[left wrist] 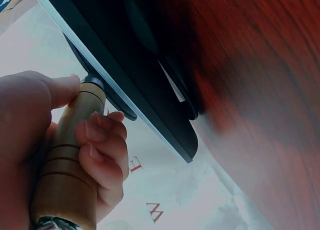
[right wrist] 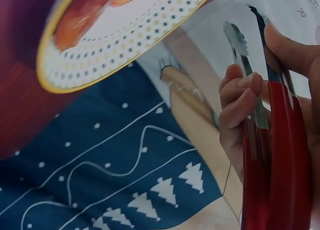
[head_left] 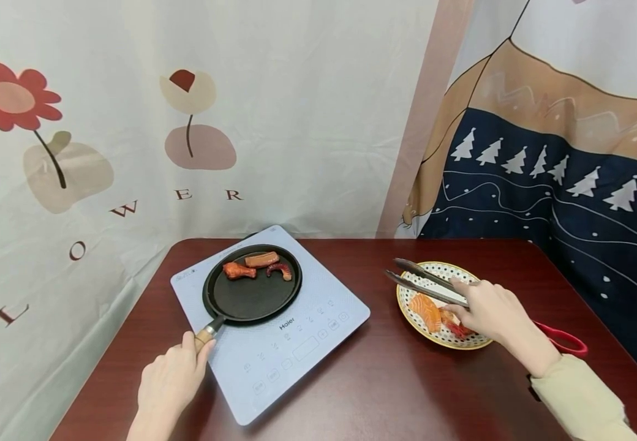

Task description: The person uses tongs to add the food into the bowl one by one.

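Note:
My left hand (head_left: 171,378) grips the wooden handle (left wrist: 74,135) of a black frying pan (head_left: 252,300), fingers and thumb wrapped round it. In the pan lie a chicken drumstick (head_left: 239,271), a sausage (head_left: 261,260) and a curled, tentacle-like piece (head_left: 280,271). The pan sits on a pale Haier induction cooktop (head_left: 318,306). My right hand (head_left: 492,308) holds metal tongs (head_left: 427,285) with red handles (right wrist: 287,155), their tips apart with nothing between them. Beneath the tongs is a dotted plate (head_left: 410,320) with a yellow rim, bearing a salmon slice (head_left: 426,311) and a shrimp (head_left: 456,326).
Both the cooktop and the plate are on a dark red-brown wooden table (head_left: 373,392). A white printed curtain (head_left: 307,122) hangs behind it, and a navy cloth with trees (head_left: 517,202) hangs at the right.

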A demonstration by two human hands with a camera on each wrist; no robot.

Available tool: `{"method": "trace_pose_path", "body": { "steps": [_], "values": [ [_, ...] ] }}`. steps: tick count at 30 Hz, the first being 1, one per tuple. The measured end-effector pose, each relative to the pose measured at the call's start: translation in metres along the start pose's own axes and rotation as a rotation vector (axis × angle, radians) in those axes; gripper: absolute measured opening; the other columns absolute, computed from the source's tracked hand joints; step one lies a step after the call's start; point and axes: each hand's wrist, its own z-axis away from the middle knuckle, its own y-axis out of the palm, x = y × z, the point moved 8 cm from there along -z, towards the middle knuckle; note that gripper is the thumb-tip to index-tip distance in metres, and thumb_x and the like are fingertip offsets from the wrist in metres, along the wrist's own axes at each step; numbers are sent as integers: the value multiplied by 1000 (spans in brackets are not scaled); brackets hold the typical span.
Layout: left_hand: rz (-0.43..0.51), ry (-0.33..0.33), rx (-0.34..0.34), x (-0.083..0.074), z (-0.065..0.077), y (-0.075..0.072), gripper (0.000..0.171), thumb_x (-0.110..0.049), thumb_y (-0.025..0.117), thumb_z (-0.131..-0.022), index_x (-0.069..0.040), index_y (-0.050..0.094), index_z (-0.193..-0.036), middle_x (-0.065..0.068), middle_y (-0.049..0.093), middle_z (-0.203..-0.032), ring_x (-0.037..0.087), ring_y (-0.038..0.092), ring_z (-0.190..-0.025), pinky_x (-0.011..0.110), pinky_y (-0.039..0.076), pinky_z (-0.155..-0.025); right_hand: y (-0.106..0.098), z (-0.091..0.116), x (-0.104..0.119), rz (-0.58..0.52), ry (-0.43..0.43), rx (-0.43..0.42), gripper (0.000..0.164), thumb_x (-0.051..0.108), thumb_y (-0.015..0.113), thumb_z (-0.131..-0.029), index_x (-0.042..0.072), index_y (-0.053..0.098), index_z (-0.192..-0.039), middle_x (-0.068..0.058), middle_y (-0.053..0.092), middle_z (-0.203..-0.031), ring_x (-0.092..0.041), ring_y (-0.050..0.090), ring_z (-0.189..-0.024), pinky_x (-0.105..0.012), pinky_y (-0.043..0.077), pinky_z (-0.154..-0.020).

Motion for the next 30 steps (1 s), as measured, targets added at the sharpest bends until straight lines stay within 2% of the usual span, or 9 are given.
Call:
{"method": "trace_pose_path", "body": {
  "steps": [5,13,20,26,30],
  "values": [
    [0,8,-7,-1,-1,-1,40,-38,50,-96,1,45,-89,14,53,-59,33,54,-51,42,39,-45,3,13,-14,16,26,15,54,33,76,-77,2,63,-118,-21,67,-86,-20,54,-58,-37,43,-48],
    [2,4,-3,0,0,1,39,-38,50,-96,0,45,-89,15,54,-61,34,55,-52,43,39,-45,19,32,-26,-5,96,106,53,38,75,-77,3,61,-115,-11,63,-76,-17,50,-55,-34,37,-47],
    [2,11,-11,0,-1,1,40,-39,49,-97,0,45,-89,15,54,-61,34,55,-52,43,39,-45,27,44,-31,8,128,155,55,38,75,-77,4,60,-116,-15,65,-81,-19,53,-56,-35,39,-47],
    [4,6,-12,0,0,0,39,-38,50,-97,0,45,-89,16,55,-61,35,55,-52,44,39,-45,31,49,-30,19,117,147,55,38,76,-74,5,61,-115,-13,64,-79,-22,57,-58,-39,41,-48],
    [8,7,-19,1,0,0,39,-38,49,-97,0,45,-89,16,55,-61,36,55,-53,45,39,-46,30,49,-28,32,103,109,54,38,77,-73,6,62,-114,-16,66,-82,-26,59,-59,-42,42,-48]
  ]
}}
